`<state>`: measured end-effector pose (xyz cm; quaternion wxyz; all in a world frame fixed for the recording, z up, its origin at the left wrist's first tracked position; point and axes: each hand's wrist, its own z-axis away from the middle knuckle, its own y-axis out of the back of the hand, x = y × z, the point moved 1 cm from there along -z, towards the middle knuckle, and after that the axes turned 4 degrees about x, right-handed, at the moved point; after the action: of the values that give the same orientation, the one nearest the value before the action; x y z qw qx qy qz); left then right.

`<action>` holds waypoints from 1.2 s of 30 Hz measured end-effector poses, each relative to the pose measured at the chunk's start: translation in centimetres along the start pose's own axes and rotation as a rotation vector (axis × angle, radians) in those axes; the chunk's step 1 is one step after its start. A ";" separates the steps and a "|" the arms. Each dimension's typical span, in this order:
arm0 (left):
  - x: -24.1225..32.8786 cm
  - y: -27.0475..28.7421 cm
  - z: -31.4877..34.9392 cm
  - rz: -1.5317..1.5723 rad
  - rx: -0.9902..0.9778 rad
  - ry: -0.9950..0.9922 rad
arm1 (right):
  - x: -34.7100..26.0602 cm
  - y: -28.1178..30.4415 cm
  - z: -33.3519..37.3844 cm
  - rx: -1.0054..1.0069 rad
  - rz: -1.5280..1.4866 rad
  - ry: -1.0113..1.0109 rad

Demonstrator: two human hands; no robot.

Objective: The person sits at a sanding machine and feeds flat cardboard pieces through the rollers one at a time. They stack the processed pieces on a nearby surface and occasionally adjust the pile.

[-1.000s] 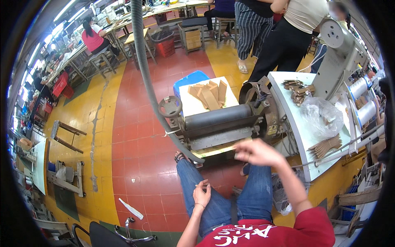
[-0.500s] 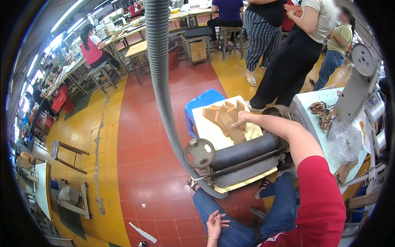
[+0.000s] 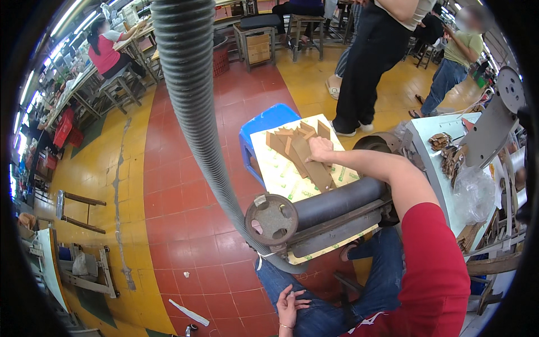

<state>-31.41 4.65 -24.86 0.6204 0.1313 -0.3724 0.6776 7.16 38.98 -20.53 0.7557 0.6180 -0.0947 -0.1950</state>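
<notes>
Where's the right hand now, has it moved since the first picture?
Yes, the right hand went from the near side of the dark roller, across it, to the brown strips beyond.

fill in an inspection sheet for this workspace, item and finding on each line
surface: pale printed board behind the dark roller, blue plastic stool or bin showing beneath
job's things: brown strips overlapping in a loose pile on the board
clutter: clear plastic bag and brown pieces on the right-hand table; long white scrap on the floor
right hand: on the top strip, grip unclear
left hand: over the left thigh, fingers loosely open, nothing seen in it
cables: thick grey hose passing beside the handwheel
surroundings: co-workers standing and seated beyond, stools, red baskets
</notes>
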 end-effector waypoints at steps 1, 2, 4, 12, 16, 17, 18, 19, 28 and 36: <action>0.0 0.0 0.0 0.011 0.000 -0.006 | -0.3 0.8 0.3 0.000 -0.016 -0.018; 0.0 0.1 -0.1 0.008 0.004 0.002 | -0.9 2.1 -0.1 -0.094 -0.049 0.051; 0.0 0.1 -0.1 0.011 0.011 0.008 | -2.0 5.4 -1.4 -0.311 -0.079 0.137; -0.3 0.4 -0.4 0.021 -0.004 0.016 | 0.2 7.2 -1.4 0.206 -0.271 0.528; -0.9 0.9 -0.5 0.037 -0.016 -0.005 | 4.9 0.8 0.3 -0.356 0.141 0.509; -1.0 1.1 -0.5 0.048 -0.014 -0.006 | 5.5 0.0 -0.5 -0.291 -0.031 0.365; -1.1 1.3 -0.5 0.061 -0.016 -0.005 | 6.2 -0.5 -1.2 -0.238 -0.156 0.179; -1.3 1.3 -0.5 0.075 -0.019 -0.002 | 6.8 -0.8 -2.0 -0.185 -0.294 0.017; -1.3 1.1 0.0 0.159 -0.020 0.001 | 4.2 -5.3 -4.4 -0.266 -0.376 -0.384; -1.0 0.8 0.0 0.186 -0.026 -0.002 | 3.8 -6.4 -7.5 -0.301 -0.502 -0.332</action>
<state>-31.99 3.96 -25.74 0.5562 0.0887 -0.3923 0.7273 12.33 43.12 -28.78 0.7412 0.4632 -0.0317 -0.4848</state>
